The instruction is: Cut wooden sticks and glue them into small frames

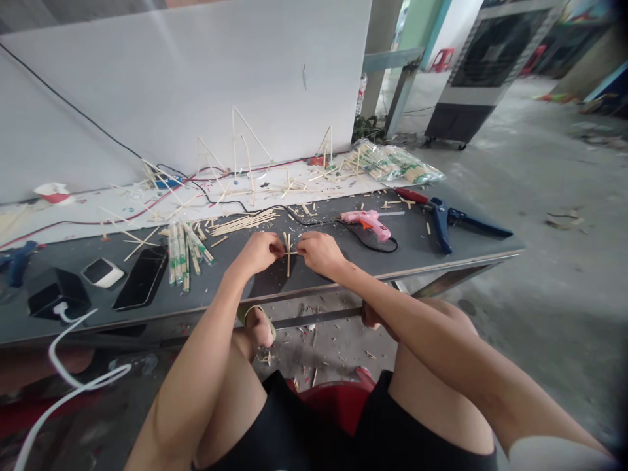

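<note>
A small cross of thin wooden sticks stands upright on the dark grey tabletop, and my left hand and my right hand pinch its crossbar from either side. Just beyond my right hand lies a pink hot glue gun with its black cord. Loose sticks and bundled sticks lie to the left of my left hand. The joint at the cross's centre is small, and I cannot make out any glue there.
A blue-handled hand tool lies at the table's right end. A black phone and a black box sit at the left. Stick frames stand on a white board behind, beside a plastic bag of sticks. The table's front edge runs above my knees.
</note>
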Action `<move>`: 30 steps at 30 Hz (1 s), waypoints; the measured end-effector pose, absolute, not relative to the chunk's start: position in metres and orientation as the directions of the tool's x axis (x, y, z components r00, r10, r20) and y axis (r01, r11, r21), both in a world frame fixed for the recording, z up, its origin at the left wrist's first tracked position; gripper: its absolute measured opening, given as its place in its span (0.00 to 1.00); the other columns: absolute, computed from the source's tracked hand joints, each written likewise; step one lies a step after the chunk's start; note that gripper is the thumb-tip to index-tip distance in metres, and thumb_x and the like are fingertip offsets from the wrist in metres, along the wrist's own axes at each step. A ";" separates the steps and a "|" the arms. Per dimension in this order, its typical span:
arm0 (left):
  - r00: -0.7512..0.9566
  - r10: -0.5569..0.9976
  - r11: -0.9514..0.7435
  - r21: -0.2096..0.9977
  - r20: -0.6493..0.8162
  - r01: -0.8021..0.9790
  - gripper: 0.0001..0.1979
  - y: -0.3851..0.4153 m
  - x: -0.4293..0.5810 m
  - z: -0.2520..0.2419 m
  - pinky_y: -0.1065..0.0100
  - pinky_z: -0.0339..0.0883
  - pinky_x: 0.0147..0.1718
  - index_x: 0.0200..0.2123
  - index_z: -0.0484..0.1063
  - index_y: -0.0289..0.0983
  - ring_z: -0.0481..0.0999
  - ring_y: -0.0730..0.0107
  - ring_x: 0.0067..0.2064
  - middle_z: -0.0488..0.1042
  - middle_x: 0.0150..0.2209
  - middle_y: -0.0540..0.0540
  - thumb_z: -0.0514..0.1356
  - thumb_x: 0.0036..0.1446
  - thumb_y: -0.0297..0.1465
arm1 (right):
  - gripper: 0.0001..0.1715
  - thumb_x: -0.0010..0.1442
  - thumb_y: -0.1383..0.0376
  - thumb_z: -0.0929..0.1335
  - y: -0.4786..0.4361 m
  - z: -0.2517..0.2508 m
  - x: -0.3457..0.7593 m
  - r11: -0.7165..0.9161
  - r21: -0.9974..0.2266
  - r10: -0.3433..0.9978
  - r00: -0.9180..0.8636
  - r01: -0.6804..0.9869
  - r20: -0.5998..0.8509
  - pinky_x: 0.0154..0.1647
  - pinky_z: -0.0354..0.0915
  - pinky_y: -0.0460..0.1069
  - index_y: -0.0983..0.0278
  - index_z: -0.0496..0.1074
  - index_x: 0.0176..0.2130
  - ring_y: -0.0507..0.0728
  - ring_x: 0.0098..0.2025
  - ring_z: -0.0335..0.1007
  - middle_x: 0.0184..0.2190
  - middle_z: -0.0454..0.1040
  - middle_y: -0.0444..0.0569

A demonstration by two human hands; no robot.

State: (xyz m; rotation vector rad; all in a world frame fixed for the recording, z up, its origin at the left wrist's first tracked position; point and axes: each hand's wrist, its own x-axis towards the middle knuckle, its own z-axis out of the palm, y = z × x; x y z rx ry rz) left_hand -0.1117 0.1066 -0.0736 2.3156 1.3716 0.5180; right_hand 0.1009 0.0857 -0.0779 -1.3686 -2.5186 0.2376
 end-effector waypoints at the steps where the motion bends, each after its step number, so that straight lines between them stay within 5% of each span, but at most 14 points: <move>1: 0.451 0.885 -0.441 0.509 0.112 0.739 0.11 0.107 -0.112 -0.073 0.71 0.68 0.34 0.29 0.82 0.36 0.77 0.68 0.32 0.81 0.32 0.46 0.59 0.46 0.20 | 0.15 0.61 0.70 0.63 0.086 -0.078 0.101 0.544 -0.263 0.839 -0.521 0.797 0.155 0.40 0.59 0.48 0.62 0.80 0.39 0.57 0.44 0.70 0.41 0.77 0.52; 30: 0.469 0.875 -0.459 0.512 0.119 0.726 0.11 0.105 -0.110 -0.069 0.71 0.67 0.33 0.26 0.81 0.37 0.78 0.68 0.32 0.80 0.31 0.47 0.59 0.46 0.20 | 0.13 0.59 0.71 0.64 0.082 -0.073 0.099 0.563 -0.213 0.826 -0.534 0.799 0.179 0.37 0.58 0.48 0.64 0.79 0.36 0.57 0.41 0.71 0.39 0.78 0.53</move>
